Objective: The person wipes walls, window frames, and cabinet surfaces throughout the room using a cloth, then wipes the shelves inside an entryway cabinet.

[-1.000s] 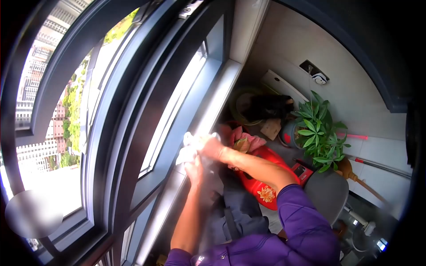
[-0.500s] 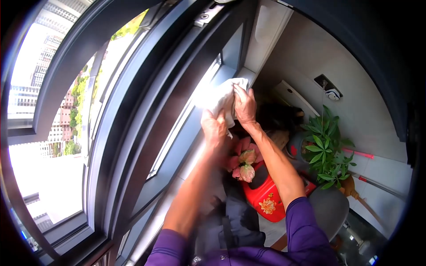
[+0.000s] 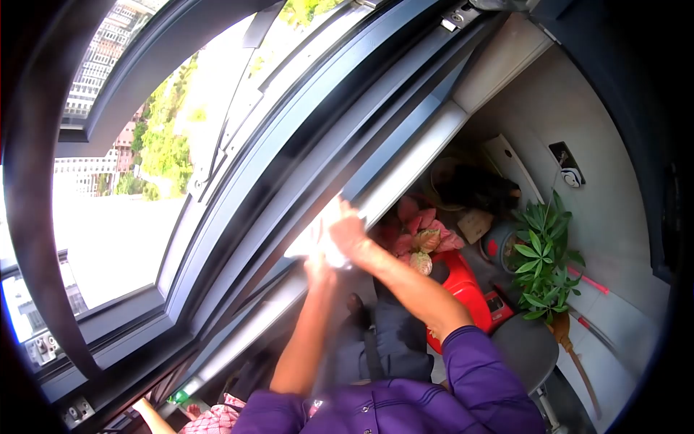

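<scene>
Both my hands are at the lower part of the dark grey window frame point(image 3: 361, 148), close together on a white cloth point(image 3: 334, 254). My right hand point(image 3: 345, 230) is bent over the cloth from above, its fingers partly washed out by glare. Just below, my left hand point(image 3: 318, 269) grips the cloth's lower side and is smeared by motion. The cloth looks bunched up against the frame beside the pale sill point(image 3: 416, 163); strong light hides its exact outline.
Right of my arms are a pink-leaved plant point(image 3: 426, 235), a red plastic container point(image 3: 463, 286), a green potted plant point(image 3: 538, 253) and a grey stool point(image 3: 528, 347). Another person's checked garment point(image 3: 217, 419) shows at the bottom left. An open window sash point(image 3: 108, 108) is at left.
My hands and the cloth have moved down along the frame, towards me, and the right hand now bends over the cloth. The view has turned; another person's arm has appeared bottom left.
</scene>
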Demonstrator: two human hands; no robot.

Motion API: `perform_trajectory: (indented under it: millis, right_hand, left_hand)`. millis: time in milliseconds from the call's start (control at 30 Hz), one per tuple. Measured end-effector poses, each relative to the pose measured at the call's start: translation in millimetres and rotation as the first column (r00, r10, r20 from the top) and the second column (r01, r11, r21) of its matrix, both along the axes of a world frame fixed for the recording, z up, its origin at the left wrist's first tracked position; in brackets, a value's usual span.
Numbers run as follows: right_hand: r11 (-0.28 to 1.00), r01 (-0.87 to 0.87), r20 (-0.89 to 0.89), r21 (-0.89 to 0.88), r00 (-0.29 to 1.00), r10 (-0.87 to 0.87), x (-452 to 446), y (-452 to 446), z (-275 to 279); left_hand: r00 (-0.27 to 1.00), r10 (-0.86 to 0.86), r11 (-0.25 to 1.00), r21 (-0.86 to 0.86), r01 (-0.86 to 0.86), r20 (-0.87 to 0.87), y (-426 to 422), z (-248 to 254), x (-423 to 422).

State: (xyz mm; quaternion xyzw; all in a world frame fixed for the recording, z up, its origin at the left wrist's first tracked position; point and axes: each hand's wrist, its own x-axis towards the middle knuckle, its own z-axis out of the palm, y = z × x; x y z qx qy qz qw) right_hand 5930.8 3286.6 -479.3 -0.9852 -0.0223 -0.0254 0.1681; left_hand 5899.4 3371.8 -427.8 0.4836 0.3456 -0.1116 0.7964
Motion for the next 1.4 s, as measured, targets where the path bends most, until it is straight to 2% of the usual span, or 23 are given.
perform_trajectory:
  millis: [33, 67, 100, 167, 267, 367, 500, 567, 633, 700, 733, 767, 800, 833, 867, 933, 1000, 1133, 1167, 1233, 1267, 1333, 1400]
  right_hand:
    - [0.997, -0.060, 0.045, 0.052, 0.997, 0.058, -12.8, 28.1, -1.7]
    - [0.983, -0.151, -0.055, 0.108, 0.986, 0.158, -22.5, 53.8, 0.0]
    - [0.977, -0.166, -0.010, 0.137, 0.986, 0.169, -27.5, 70.4, 6.6]
    - [0.976, -0.146, -0.054, 0.162, 0.986, 0.156, -21.1, 76.7, 16.9]
    - [0.953, -0.187, 0.095, 0.236, 0.981, 0.169, -13.4, 40.9, 7.7]
    - [0.996, -0.086, 0.227, 0.017, 0.970, 0.080, 15.9, -30.6, 2.5]
    - [0.997, 0.042, 0.213, -0.066, 0.977, -0.027, 51.6, -131.6, 13.0]
    - [0.983, 0.179, 0.404, -0.040, 0.903, -0.148, 73.9, -182.1, -1.2]
    - [0.921, 0.385, 0.336, -0.059, 0.876, -0.345, 95.0, -226.8, -14.1]
    - [0.799, 0.595, 0.163, 0.086, 0.783, -0.600, 118.4, -255.5, -18.1]
    - [0.829, 0.556, 0.177, 0.058, 0.811, -0.557, 119.3, -258.8, 3.6]
    - [0.794, 0.604, 0.115, 0.066, 0.786, -0.607, 120.1, -256.1, 20.3]
    - [0.763, 0.641, 0.014, 0.079, 0.765, -0.644, 118.7, -254.4, 28.2]
    - [0.734, 0.674, -0.096, 0.088, 0.739, -0.667, 115.0, -247.3, 33.0]
    - [0.713, 0.683, -0.074, 0.159, 0.728, -0.681, 108.6, -239.5, 33.3]
    - [0.789, 0.586, 0.004, 0.185, 0.802, -0.597, 93.7, -224.5, 24.0]
    - [0.858, 0.479, 0.097, 0.183, 0.860, -0.501, 73.7, -200.4, 5.9]
    - [0.921, 0.310, 0.260, 0.236, 0.893, -0.367, 18.9, -125.6, 0.7]
    - [0.909, 0.314, 0.124, 0.275, 0.926, -0.357, 4.0, -102.3, 7.1]
    - [0.892, 0.226, 0.117, 0.392, 0.949, -0.292, -28.2, -56.8, 4.3]
    - [0.905, 0.174, 0.150, 0.388, 0.957, -0.248, -44.4, -33.6, 0.9]
    - [0.923, 0.148, 0.048, 0.354, 0.983, -0.176, -80.2, 12.9, -14.8]
    - [0.938, 0.069, -0.081, 0.338, 0.996, -0.044, -111.7, 59.0, -10.2]
  left_hand:
    - [0.974, 0.098, 0.995, 0.029, -0.094, -0.204, 15.1, 11.1, -8.7]
    - [0.966, 0.120, 0.993, 0.039, -0.114, -0.231, 49.4, -13.4, -28.4]
    - [0.950, 0.147, 0.983, 0.146, -0.110, -0.275, 69.8, -21.6, -40.6]
    - [0.957, 0.137, 0.982, 0.160, -0.098, -0.256, 73.9, -8.9, -45.6]
    - [0.971, 0.040, 0.986, 0.169, 0.000, -0.234, 52.2, -6.5, -34.0]
    - [0.992, -0.116, 0.991, 0.068, 0.113, 0.047, 9.9, -32.0, -4.6]
    - [0.962, -0.274, 0.962, 0.015, 0.274, 0.012, -93.7, -32.1, 57.6]
    - [0.950, -0.310, 0.948, -0.063, 0.311, 0.029, -144.8, -19.7, 85.4]
    - [0.935, -0.354, 0.935, -0.019, 0.353, -0.021, -185.2, -2.6, 108.8]
    - [0.888, -0.457, 0.850, 0.313, 0.423, 0.041, -214.0, -17.6, 132.7]
    - [0.893, -0.412, 0.886, 0.311, 0.345, 0.182, -225.1, -23.9, 138.9]
    - [0.905, -0.361, 0.912, 0.289, 0.292, 0.225, -233.4, -42.2, 144.8]
    - [0.894, -0.403, 0.894, 0.294, 0.338, 0.197, -231.2, -39.0, 145.7]
    - [0.868, -0.455, 0.855, 0.370, 0.364, 0.198, -226.3, -44.9, 147.0]
    - [0.815, -0.541, 0.775, 0.500, 0.387, 0.209, -215.3, -45.6, 142.3]
    - [0.733, -0.646, 0.633, 0.685, 0.361, 0.210, -187.3, -56.9, 121.6]
    - [0.661, -0.713, 0.561, 0.756, 0.338, 0.233, -149.0, -61.0, 89.7]
    - [0.659, -0.716, 0.578, 0.724, 0.375, 0.230, -64.7, -89.7, 21.5]
    - [0.698, -0.690, 0.595, 0.700, 0.395, 0.193, -41.6, -92.2, 4.4]
    - [0.797, -0.602, 0.621, 0.656, 0.429, 0.048, 5.3, -84.1, -25.5]
    - [0.835, -0.548, 0.632, 0.633, 0.447, -0.043, 28.7, -75.0, -38.9]
    - [0.902, -0.328, 0.755, 0.495, 0.430, -0.282, 66.5, -36.5, -71.0]
    - [0.959, -0.177, 0.861, 0.437, 0.260, -0.222, 111.3, -42.9, -115.9]
